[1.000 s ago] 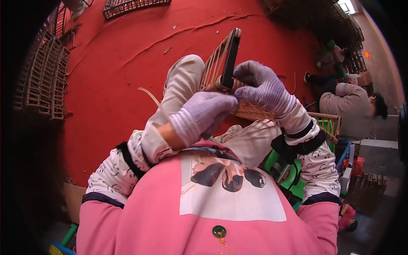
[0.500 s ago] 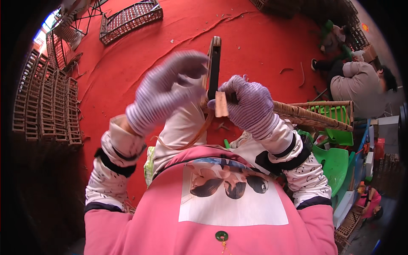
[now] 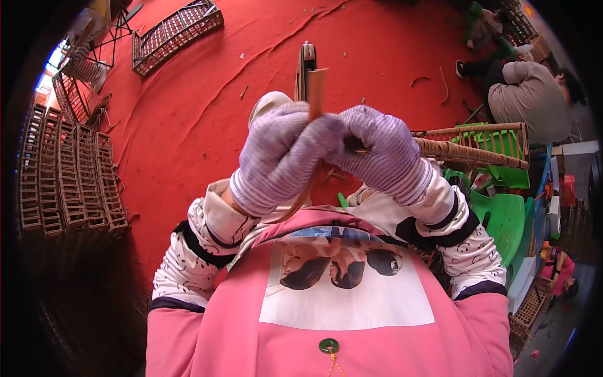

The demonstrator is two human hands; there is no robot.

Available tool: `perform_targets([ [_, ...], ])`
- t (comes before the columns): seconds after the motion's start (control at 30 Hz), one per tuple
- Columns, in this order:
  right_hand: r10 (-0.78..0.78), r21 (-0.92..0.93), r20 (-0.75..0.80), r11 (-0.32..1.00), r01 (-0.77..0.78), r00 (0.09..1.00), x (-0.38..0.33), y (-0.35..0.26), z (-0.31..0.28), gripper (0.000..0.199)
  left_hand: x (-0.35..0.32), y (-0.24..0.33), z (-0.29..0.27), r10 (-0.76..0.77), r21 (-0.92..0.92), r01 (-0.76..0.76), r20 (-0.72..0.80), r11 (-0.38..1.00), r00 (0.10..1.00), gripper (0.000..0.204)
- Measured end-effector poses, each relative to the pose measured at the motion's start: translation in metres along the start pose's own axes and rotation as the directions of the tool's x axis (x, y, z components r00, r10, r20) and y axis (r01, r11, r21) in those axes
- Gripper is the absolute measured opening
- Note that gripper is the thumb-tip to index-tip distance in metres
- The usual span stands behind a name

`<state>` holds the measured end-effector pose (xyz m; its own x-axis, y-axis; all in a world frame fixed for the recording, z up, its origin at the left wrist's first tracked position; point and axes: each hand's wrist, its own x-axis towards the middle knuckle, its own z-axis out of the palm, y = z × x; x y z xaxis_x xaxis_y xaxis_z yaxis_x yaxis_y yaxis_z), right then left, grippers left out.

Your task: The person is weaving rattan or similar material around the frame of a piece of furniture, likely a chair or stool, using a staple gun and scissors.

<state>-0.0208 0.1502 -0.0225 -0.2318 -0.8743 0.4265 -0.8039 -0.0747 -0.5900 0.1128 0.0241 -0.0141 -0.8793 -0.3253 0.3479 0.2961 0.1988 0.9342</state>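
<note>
Both my hands wear striped purple-white knit gloves and meet over my lap at a corner of a wicker frame. My left hand [image 3: 282, 154] is closed, pinching a flat tan cane strip [image 3: 316, 88] whose blurred upper end sticks up between the hands. A thin length of cane curves below my left hand. My right hand [image 3: 383, 147] is closed around the wicker frame [image 3: 468, 152], whose cane-wrapped edge runs off to the right. A dark bar with pale sides [image 3: 306, 56] points away from me beyond the hands. The gloves hide the corner itself.
Stacked wicker crates [image 3: 75, 169] stand at the left; another crate [image 3: 179, 38] lies farther off on the red floor covering [image 3: 188, 125]. Cane scraps lie about. At the right are a green plastic chair [image 3: 499, 217] and a crouching person [image 3: 531, 97] in grey.
My left hand has come in from the left and closed beside my right. The cane strip, hanging down before, now points up. The view has shifted a little.
</note>
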Motion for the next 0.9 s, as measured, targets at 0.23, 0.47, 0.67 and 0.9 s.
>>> perform_targets([
  [0.23,0.091,-0.170,-0.027,0.981,-0.094,0.996,0.001,-0.007,0.009,0.023,0.039,-0.028,-0.014,0.201,0.286,-0.209,0.055,0.935,0.978,0.024],
  [0.47,0.320,-0.007,0.034,0.948,-0.320,0.947,0.003,-0.009,0.009,0.028,0.057,-0.049,-0.024,0.419,0.568,-0.424,0.148,0.705,0.896,0.027],
  [0.67,0.176,-0.235,0.024,0.958,-0.166,0.984,0.007,-0.021,0.012,0.031,0.043,-0.036,-0.037,0.398,0.629,-0.616,0.470,0.475,0.787,0.030],
  [0.9,0.005,-0.242,-0.004,0.970,-0.006,1.000,-0.002,-0.008,0.009,0.038,0.015,-0.028,-0.019,0.366,0.613,-0.491,0.328,0.619,0.871,0.018],
])
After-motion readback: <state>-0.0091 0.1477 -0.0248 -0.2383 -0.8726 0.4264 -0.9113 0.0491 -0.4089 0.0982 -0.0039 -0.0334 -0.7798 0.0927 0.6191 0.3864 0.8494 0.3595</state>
